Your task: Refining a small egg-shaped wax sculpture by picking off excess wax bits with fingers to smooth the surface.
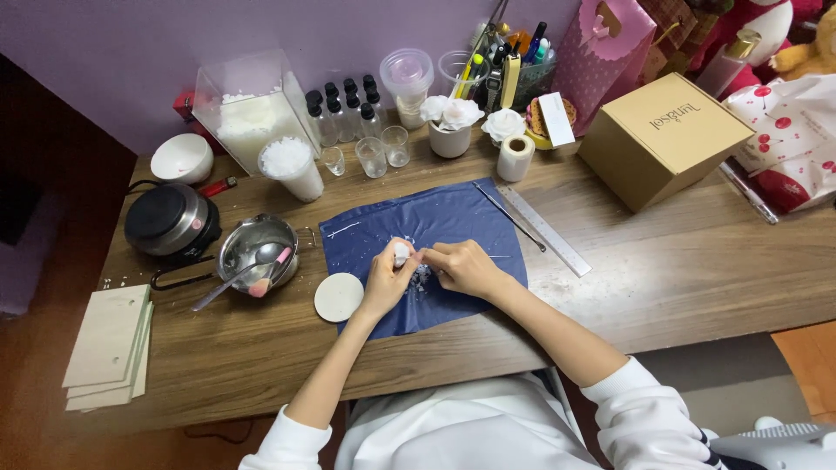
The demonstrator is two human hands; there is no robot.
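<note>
both hands pinch a small white piece (pixel 401 253) over the blue sheet (pixel 453 218).
piece too small to tell its long axis or heading. left hand (pixel 388 277) fingers closed on it, right hand (pixel 461 265) fingertips curled, touching it; forearms angle in from below. metal pot (pixel 252 242) holds a spoon (pixel 237 274) and a pink brush (pixel 270 271); cup (pixel 293 167) full of white flakes.

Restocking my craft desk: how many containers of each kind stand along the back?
Small black-capped clear bottles: 8
Small empty clear glasses: 3
White cup filled with white flakes: 1
White round bowl: 1
Total: 13
</note>
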